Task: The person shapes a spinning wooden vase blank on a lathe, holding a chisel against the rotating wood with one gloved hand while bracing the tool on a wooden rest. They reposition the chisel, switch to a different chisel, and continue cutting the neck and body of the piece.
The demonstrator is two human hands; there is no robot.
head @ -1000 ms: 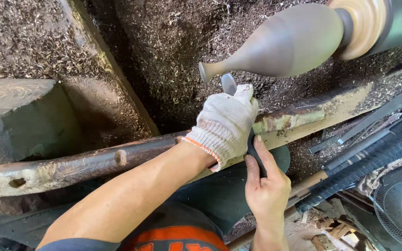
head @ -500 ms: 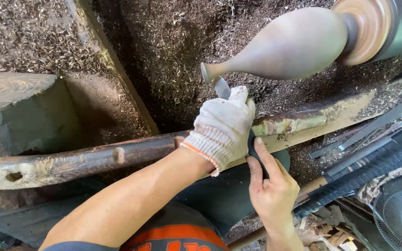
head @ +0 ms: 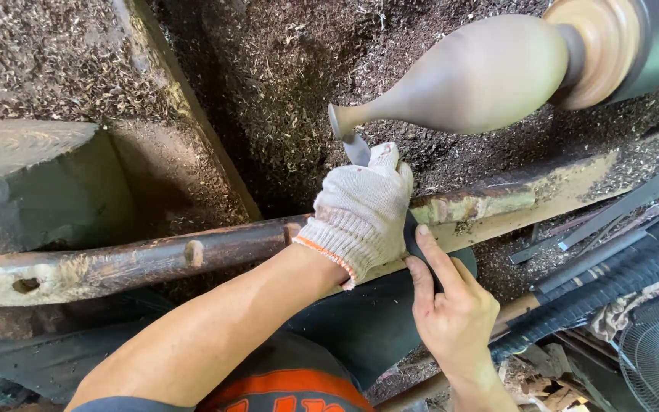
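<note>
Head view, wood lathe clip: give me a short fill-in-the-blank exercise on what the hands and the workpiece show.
1. The left hand wears a knitted ____.
2. The right hand is ____, with no covering.
3. The chisel blade meets the vase-shaped workpiece at its ____ end.
4. Wood ____ cover the ground below the tool rest bar.

Missing words: glove; bare; narrow; shavings

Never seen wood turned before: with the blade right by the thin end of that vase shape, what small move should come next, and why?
Probably ease the blade along the thin neck: its tip sits just under the flared end, the gloved left hand steadies it on the rail, and the bare right hand guides behind.
</note>
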